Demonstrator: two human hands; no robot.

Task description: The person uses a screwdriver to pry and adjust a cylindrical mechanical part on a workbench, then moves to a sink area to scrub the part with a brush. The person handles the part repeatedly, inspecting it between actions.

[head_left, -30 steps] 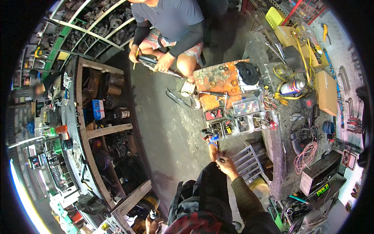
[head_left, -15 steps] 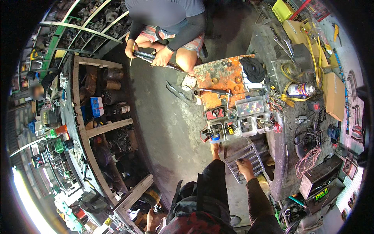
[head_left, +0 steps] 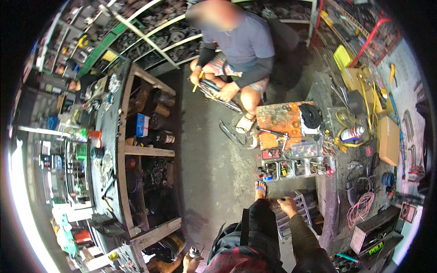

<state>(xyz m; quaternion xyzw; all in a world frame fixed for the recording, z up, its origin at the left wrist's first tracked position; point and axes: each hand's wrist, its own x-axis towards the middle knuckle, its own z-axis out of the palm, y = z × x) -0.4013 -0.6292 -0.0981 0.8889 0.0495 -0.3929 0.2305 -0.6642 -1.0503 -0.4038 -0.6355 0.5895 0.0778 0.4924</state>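
Note:
My left hand [head_left: 190, 264] is low in view beside the left shelving, its fingers closed around a small pale cylindrical object with a dark top [head_left: 194, 252]. I cannot make out its exact kind. My right hand [head_left: 287, 207] is in front of my right leg, fingers curled around a small dark object [head_left: 282, 199], mostly hidden in the grip. Below and beside that hand is a grey slatted metal frame [head_left: 298, 221]; whether they touch is unclear. Just beyond stand clear plastic containers [head_left: 300, 168] of small parts, at the near end of an orange, worn board [head_left: 277, 120].
Across the floor a seated co-worker [head_left: 236, 45] holds a long dark part [head_left: 221, 95] and a yellow stick. A wooden-framed workbench [head_left: 122, 150] with loaded shelves lines the left. On the right, a cluttered bench [head_left: 328, 200] carries a spray can [head_left: 351, 133] and red wire [head_left: 361, 207].
The view has swung left and up, so the scene sits lower and further right. My left hand has come closer to my body with its object; my right keeps its grip.

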